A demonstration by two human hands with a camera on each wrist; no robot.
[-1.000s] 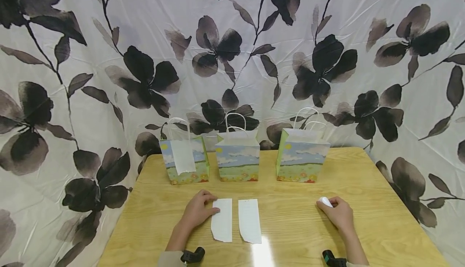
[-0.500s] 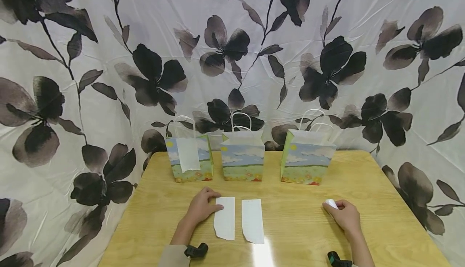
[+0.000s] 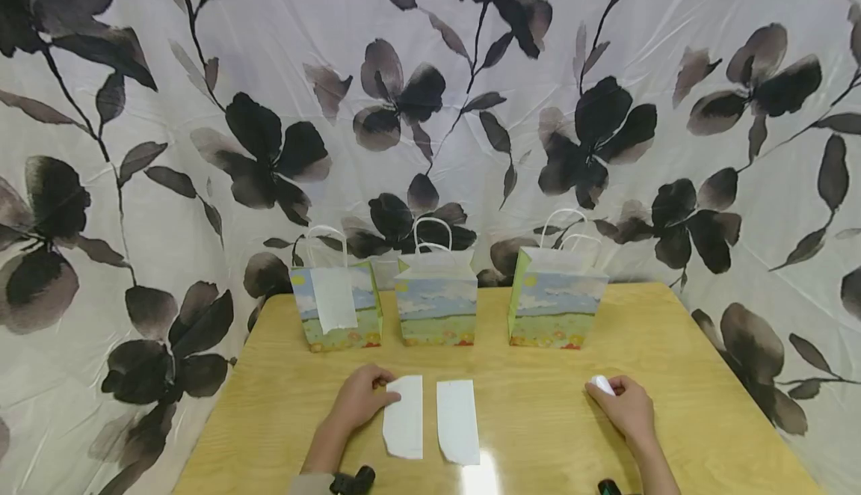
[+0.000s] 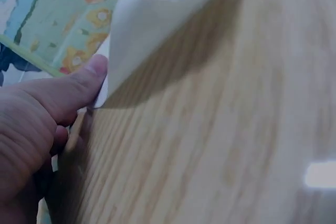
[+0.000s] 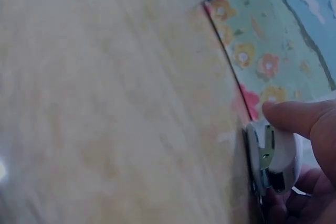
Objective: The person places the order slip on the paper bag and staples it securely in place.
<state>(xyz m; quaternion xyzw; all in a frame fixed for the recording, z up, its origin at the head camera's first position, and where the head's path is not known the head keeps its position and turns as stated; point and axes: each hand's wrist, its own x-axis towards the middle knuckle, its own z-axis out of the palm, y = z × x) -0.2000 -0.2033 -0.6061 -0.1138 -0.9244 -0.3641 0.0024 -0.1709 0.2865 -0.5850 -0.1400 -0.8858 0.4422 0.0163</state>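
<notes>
My left hand (image 3: 359, 398) pinches the upper left edge of a white paper strip (image 3: 405, 424) between thumb and fingers. In the left wrist view that strip (image 4: 152, 30) curls up off the wood, with a shadow under it. A second white strip (image 3: 458, 424) lies flat just to its right, with an uneven lower corner. On the right side of the table, my right hand (image 3: 628, 405) holds a small white stapler (image 3: 602, 385). The right wrist view shows the stapler's (image 5: 275, 156) metal parts between thumb and fingers.
Three paper gift bags with a meadow print stand along the back: left bag (image 3: 370, 323), middle bag (image 3: 437, 312), right bag (image 3: 558, 312). A white strip (image 3: 335, 300) hangs down the left bag's front. Behind the wooden table (image 3: 531, 420) is a floral curtain (image 3: 498, 196).
The strip in my left hand has its upper left corner bent up, where it lay flat before. My right hand keeps hold of the stapler in about the same place. The head view has shifted slightly.
</notes>
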